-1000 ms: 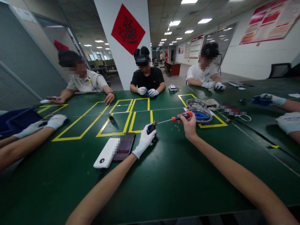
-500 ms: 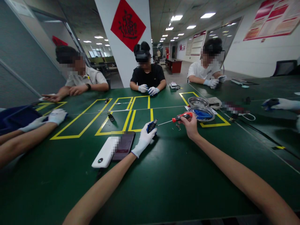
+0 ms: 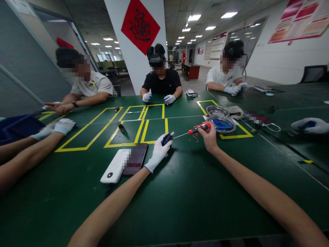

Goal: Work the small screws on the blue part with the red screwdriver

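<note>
My left hand (image 3: 159, 151), in a white glove with blue fingertips, is closed around a small black cylindrical part (image 3: 168, 138) with a metal end. Bare and closed, my right hand (image 3: 209, 138) grips the red-and-black handle of a screwdriver (image 3: 200, 129). The screwdriver's thin shaft points left, its tip at or close to the part's metal end; I cannot tell whether they touch. Just below the handle lie several small screws (image 3: 195, 138) on the green table (image 3: 180, 199).
Two metal bowls stand right of my right hand; the nearer bowl (image 3: 235, 128) holds something blue. A white power bank (image 3: 114, 168) and a dark phone (image 3: 136, 159) lie left of my left hand. Another dark cylindrical part (image 3: 120, 127) stands among yellow tape outlines. Co-workers' gloved hands (image 3: 169, 99) rest around the table.
The part in my left hand has tilted slightly towards the right. My right hand and the screwdriver have hardly moved. Across the table, a co-worker's hands have moved apart.
</note>
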Demonstrator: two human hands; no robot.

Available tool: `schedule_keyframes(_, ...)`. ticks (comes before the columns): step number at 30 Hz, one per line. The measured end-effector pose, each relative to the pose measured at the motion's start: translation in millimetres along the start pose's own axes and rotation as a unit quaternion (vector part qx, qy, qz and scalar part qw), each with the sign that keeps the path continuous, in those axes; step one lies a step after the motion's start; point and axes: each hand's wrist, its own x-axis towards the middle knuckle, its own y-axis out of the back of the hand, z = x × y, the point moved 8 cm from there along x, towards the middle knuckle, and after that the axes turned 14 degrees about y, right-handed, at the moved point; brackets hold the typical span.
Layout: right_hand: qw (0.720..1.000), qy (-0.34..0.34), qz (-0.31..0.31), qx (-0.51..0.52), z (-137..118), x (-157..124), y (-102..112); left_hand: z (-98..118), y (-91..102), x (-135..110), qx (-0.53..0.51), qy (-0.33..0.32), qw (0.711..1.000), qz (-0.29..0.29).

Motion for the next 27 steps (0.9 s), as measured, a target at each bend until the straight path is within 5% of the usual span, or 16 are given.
schedule_keyframes(27, 0.999, -0.010, 0.037, -0.009, 11.0, -1.5, 6.9, -3.0, 0.0, -1.3, 0.035, 0.005, 0.999, 0.000)
